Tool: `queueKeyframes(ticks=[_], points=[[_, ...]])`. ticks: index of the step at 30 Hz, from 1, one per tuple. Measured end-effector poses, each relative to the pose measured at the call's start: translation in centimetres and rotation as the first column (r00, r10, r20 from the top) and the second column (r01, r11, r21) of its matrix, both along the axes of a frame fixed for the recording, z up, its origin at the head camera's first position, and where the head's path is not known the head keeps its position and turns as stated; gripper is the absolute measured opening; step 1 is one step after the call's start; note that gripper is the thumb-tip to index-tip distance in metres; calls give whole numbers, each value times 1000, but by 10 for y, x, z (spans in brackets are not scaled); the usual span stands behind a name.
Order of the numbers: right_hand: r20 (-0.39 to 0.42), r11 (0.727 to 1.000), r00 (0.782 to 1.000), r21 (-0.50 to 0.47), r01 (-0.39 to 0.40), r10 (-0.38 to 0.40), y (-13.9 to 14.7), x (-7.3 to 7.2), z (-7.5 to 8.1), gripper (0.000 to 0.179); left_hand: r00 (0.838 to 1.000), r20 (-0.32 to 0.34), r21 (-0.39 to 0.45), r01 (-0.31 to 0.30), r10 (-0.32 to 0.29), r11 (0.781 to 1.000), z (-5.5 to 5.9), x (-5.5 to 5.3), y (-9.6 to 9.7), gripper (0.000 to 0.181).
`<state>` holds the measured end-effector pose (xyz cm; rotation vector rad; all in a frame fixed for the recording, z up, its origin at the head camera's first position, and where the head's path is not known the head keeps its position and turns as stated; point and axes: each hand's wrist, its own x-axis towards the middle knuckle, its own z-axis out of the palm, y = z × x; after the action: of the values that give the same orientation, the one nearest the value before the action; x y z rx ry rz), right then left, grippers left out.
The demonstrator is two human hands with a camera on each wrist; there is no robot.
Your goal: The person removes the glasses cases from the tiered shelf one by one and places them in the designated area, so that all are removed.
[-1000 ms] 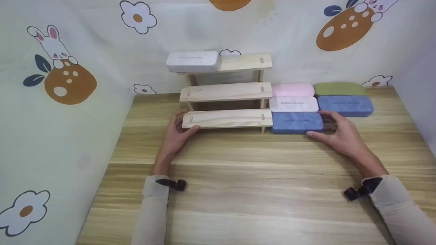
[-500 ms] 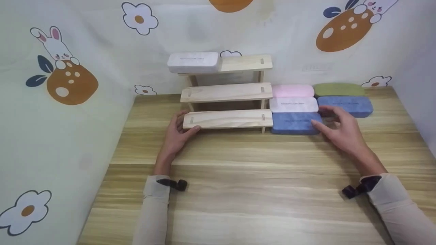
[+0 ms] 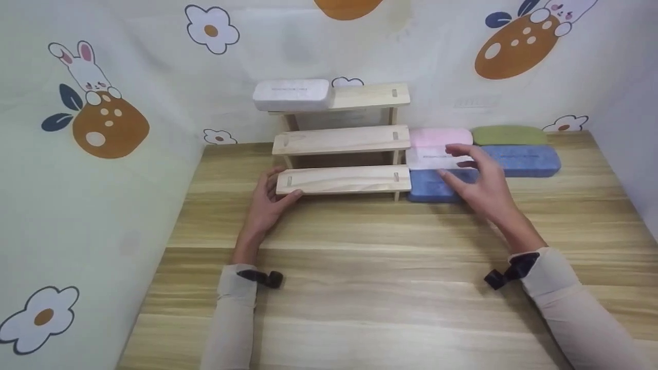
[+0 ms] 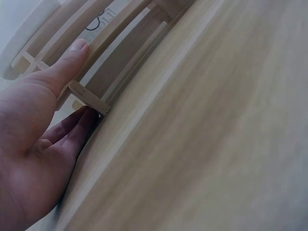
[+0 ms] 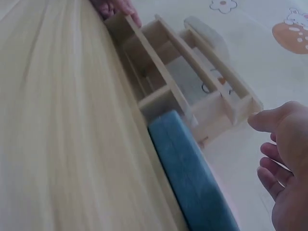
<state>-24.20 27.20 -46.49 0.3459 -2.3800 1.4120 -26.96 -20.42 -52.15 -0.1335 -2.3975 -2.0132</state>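
My left hand (image 3: pixel 263 203) grips the left end of the lowest board of a three-tier wooden shelf stand (image 3: pixel 342 180). In the left wrist view the thumb (image 4: pixel 72 62) lies along the board's front edge, with fingers round the side by the leg. My right hand (image 3: pixel 486 190) hovers over the cases right of the stand, fingers spread and nothing in them. Beneath it are a blue glasses case (image 3: pixel 429 192), partly covered by the hand, and a white glasses case (image 3: pixel 426 158) behind it. Another white glasses case (image 3: pixel 293 95) sits on the left half of the top tier.
Behind the white case on the table lies a pink case (image 3: pixel 441 136). To its right are a green case (image 3: pixel 511 135) and another blue case (image 3: pixel 534 163). The wooden table (image 3: pixel 349 293) meets a printed wall covering (image 3: pixel 247 61) at the back.
My right hand has let go of the right end of the front blue case, lifted and moved left above the cases. My left hand keeps its grip on the stand.
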Motion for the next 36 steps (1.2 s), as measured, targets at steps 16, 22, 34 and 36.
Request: queueKeyframes(ticks=[16,22,34,36], points=[[-88,981,981,-75,-178,171,-95,-38,21,49,1000,-11,-15,-6,6,1000,-2,-1,1,88],[-90,977,975,-50,-206,201,-123,-53,30,54,1000,-4,-15,-16,16,1000,-3,1,-1,88],[-147,980,970,78,-185,194,-161,-79,57,59,999,-43,-8,1,-1,1000,-2,0,-1,83],[-115,978,975,106,-180,192,-165,-82,61,62,999,-42,-14,-2,1,1000,-2,0,0,83]])
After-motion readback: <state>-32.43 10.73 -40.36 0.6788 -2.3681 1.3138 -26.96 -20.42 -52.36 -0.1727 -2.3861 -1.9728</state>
